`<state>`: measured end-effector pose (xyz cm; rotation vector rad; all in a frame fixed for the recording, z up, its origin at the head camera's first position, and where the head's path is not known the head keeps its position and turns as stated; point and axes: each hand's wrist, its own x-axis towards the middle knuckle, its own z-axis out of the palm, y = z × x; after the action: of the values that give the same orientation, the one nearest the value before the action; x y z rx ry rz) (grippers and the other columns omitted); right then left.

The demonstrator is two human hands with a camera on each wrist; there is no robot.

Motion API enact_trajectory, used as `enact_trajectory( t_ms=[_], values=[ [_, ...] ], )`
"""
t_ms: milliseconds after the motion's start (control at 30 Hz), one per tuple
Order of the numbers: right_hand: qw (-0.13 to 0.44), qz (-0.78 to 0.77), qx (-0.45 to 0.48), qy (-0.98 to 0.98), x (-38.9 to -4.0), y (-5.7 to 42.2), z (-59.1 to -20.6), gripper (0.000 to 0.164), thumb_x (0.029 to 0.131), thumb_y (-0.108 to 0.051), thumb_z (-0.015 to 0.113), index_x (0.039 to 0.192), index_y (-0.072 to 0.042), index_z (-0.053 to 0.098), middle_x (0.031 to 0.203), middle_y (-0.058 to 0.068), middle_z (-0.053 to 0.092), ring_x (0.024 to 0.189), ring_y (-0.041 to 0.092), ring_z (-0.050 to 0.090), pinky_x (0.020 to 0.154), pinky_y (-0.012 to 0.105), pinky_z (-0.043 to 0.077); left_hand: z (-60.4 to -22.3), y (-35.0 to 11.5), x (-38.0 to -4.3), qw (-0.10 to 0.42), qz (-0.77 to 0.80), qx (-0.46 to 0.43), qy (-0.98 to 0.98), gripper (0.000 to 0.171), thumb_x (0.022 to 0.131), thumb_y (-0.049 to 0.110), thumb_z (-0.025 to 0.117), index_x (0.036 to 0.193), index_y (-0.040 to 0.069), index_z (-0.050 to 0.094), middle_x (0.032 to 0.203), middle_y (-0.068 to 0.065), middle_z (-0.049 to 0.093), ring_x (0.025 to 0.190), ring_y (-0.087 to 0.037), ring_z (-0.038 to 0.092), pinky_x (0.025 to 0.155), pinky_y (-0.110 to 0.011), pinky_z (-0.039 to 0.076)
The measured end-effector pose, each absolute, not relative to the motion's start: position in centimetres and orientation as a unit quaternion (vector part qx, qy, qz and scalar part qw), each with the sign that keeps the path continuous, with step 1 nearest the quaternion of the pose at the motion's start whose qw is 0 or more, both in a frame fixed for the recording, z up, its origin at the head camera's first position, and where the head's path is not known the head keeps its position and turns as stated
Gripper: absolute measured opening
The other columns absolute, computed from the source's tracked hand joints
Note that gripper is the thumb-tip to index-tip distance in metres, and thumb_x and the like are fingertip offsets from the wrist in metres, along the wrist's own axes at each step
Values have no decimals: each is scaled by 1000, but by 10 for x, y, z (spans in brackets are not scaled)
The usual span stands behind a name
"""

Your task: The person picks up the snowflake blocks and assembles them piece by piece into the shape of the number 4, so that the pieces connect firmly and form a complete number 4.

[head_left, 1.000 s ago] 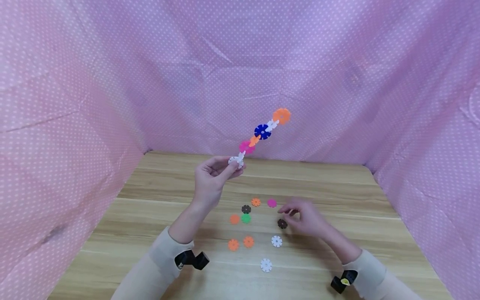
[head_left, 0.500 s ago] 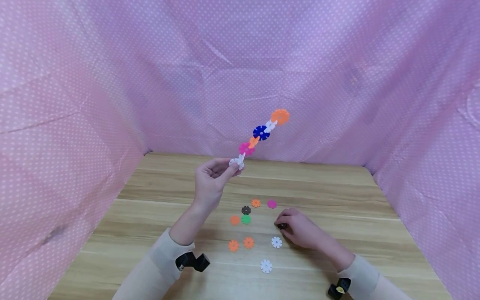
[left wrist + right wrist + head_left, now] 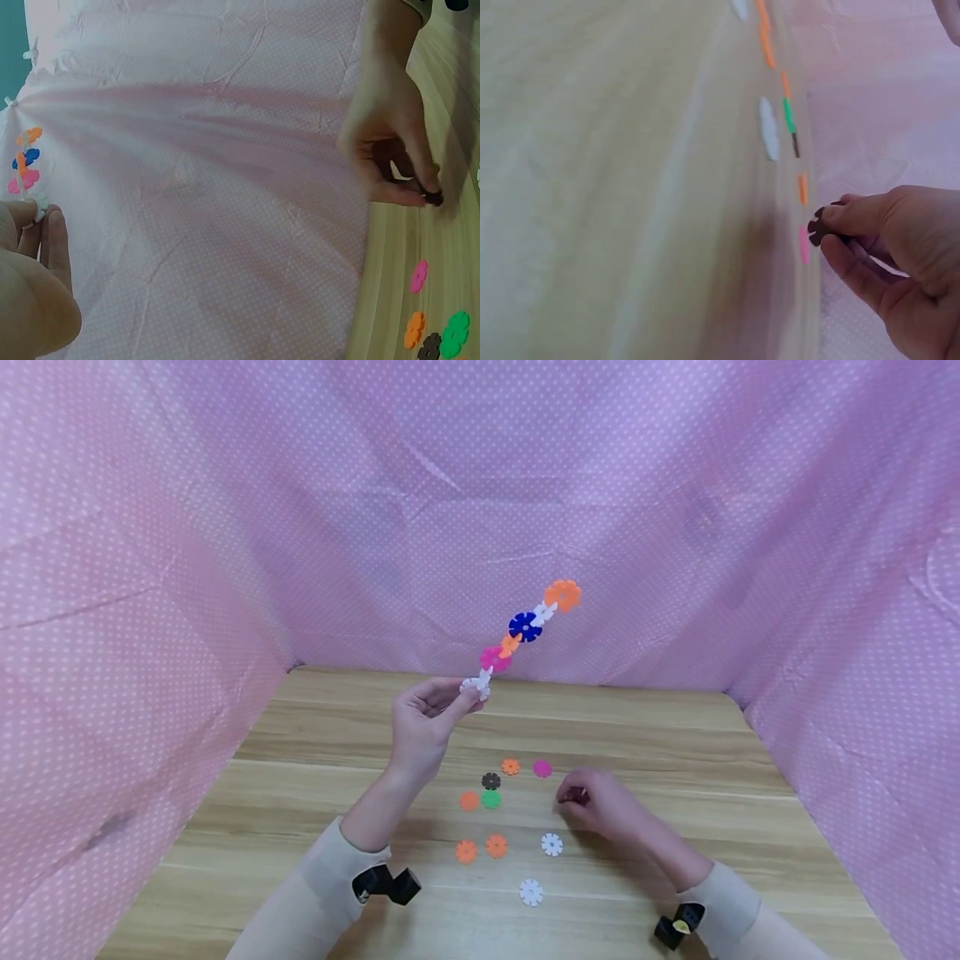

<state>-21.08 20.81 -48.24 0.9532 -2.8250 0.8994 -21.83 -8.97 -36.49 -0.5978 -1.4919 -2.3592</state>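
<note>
Pinching a brown disc [image 3: 815, 233], the right hand [image 3: 609, 806] lies nearest my view. Farther off, toward ten o'clock, the left hand [image 3: 422, 727] pinches a chain [image 3: 526, 627] by its lower end; its long axis runs between one and two o'clock.

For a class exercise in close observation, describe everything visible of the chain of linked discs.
The chain is seven notched, plastic-looking pieces slotted together: from the top, orange, white, dark blue, orange, pink, white, white. In the head view it slants up rightward, raised off the table. The left hand pinches its lowest white piece.
</note>
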Motion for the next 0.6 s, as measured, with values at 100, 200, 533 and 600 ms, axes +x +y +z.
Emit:
enact_trajectory(
  t_ms=[100,200,533,600],
  values=[
    [47,307,316,-896,-215,209,-475,13,89,5,80,93,-7,76,88,0,75,81,8,70,70,20,66,-365,-89,-219,141,-818,-209,-517,39,92,-17,66,92,19,80,90,4,83,83,-9,81,82,-30,70],
    [80,319,316,-890,-219,208,-465,15,89,7,79,91,-6,74,88,1,76,82,13,74,71,24,68,-365,-88,-219,140,-817,-209,-519,39,92,-17,66,93,18,80,89,4,83,84,-10,81,82,-30,71],
    [198,356,358,-840,-225,202,-420,25,84,15,80,98,-5,76,93,5,78,84,20,78,75,30,71,-365,-86,-218,135,-815,-214,-522,39,92,-17,66,93,19,80,92,5,83,85,-9,81,82,-30,70],
    [223,355,370,-829,-225,199,-409,27,83,15,81,100,-6,77,94,5,80,85,19,78,77,27,70,-366,-85,-218,132,-814,-214,-524,39,93,-17,66,94,19,80,92,5,83,85,-9,81,83,-30,70]
  ],
)
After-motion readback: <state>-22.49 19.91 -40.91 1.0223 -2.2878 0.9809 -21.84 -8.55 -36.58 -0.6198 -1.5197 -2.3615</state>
